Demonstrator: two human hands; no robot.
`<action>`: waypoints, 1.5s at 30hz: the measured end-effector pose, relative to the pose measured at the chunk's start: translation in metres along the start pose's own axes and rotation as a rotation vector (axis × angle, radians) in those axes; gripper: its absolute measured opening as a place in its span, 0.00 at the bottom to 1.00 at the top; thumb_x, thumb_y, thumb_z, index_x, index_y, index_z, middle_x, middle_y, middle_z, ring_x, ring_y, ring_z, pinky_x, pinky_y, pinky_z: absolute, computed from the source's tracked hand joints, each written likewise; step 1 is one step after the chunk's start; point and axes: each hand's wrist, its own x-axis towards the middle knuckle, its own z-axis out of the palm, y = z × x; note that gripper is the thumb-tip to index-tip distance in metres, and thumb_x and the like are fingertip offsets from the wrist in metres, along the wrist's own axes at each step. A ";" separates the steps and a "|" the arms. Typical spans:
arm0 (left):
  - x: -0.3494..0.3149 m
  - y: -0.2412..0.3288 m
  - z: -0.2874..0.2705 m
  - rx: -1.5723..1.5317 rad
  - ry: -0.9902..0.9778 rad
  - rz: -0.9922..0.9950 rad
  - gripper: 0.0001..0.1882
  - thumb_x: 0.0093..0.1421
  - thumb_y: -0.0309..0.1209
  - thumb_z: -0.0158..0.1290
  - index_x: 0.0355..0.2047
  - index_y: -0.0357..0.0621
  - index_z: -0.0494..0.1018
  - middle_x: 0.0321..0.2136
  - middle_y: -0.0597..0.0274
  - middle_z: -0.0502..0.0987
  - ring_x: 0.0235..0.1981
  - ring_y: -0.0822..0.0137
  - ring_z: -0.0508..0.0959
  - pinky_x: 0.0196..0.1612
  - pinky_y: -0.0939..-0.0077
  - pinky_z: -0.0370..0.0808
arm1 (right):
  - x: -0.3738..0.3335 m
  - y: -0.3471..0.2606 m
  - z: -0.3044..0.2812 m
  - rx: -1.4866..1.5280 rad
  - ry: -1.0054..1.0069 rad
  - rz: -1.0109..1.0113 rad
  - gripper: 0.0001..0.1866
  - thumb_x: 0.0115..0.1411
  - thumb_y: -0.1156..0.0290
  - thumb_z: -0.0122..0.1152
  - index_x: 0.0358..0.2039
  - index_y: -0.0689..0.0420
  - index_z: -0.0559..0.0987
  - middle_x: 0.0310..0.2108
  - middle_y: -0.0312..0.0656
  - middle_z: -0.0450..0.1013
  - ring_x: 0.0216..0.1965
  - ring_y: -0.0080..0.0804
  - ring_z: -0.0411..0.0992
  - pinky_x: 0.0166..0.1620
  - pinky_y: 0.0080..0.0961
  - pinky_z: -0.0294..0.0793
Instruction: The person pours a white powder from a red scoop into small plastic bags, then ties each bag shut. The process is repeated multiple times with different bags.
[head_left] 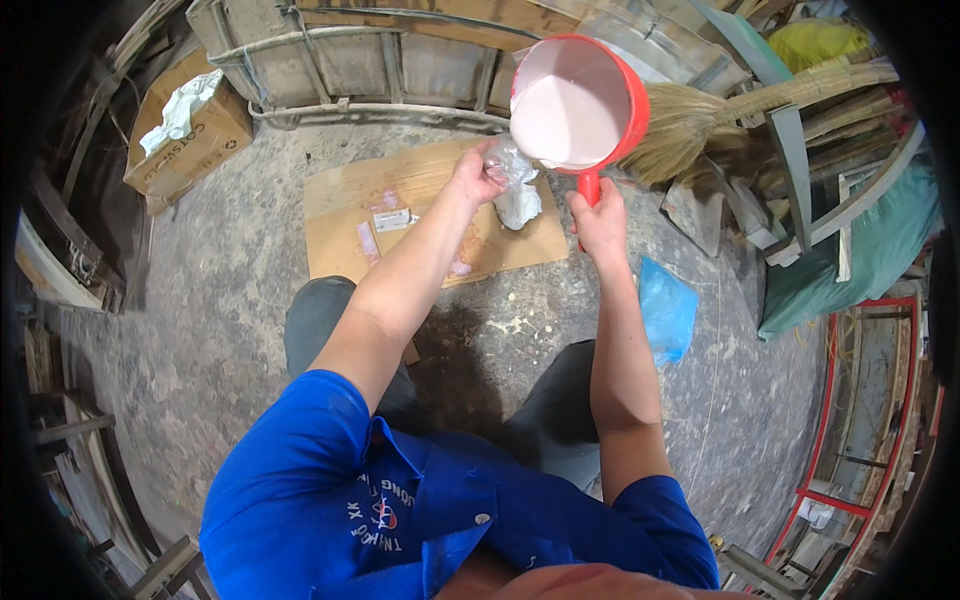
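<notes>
Plainly, the right grip (602,222) is wrapped around the handle of a red dipper (637,110), its long axis pointing away from the body; its rim sits just right of the clear plastic bag (517,180) (pinched by the left grip (474,177)).

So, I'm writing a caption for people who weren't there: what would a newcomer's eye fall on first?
Probably the red long-handled dipper with pale liquid in it, held by the right hand at upper centre. Just left of it, the left hand holds a clear plastic bag above flattened cardboard. Bright blue plastic also stands out, right of the right forearm.
</notes>
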 end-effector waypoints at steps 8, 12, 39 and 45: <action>-0.008 0.007 0.003 -0.044 -0.092 -0.067 0.18 0.63 0.39 0.39 0.48 0.41 0.64 0.45 0.52 0.71 0.46 0.56 0.73 0.49 0.59 0.72 | -0.002 -0.008 0.003 0.030 -0.003 -0.001 0.12 0.48 0.70 0.57 0.30 0.63 0.68 0.16 0.42 0.68 0.13 0.28 0.68 0.16 0.25 0.66; -0.003 -0.011 0.010 0.003 -0.077 -0.067 0.17 0.63 0.39 0.40 0.46 0.41 0.65 0.40 0.54 0.73 0.40 0.59 0.75 0.41 0.65 0.76 | -0.002 0.001 -0.005 0.002 0.027 -0.001 0.12 0.48 0.70 0.57 0.30 0.63 0.68 0.16 0.42 0.68 0.13 0.28 0.68 0.16 0.25 0.66; 0.010 -0.011 0.001 -0.022 -0.118 -0.051 0.15 0.62 0.39 0.39 0.39 0.43 0.68 0.35 0.55 0.74 0.34 0.59 0.75 0.35 0.63 0.74 | 0.003 0.001 0.003 0.443 -0.114 0.140 0.08 0.52 0.76 0.55 0.31 0.61 0.67 0.15 0.36 0.66 0.12 0.21 0.63 0.16 0.18 0.63; 0.002 -0.005 0.005 -0.048 -0.211 0.003 0.17 0.63 0.41 0.37 0.43 0.42 0.67 0.43 0.52 0.72 0.46 0.54 0.71 0.52 0.52 0.67 | 0.005 0.000 0.001 0.752 -0.232 0.330 0.07 0.53 0.75 0.54 0.30 0.59 0.66 0.17 0.35 0.65 0.12 0.21 0.61 0.16 0.18 0.61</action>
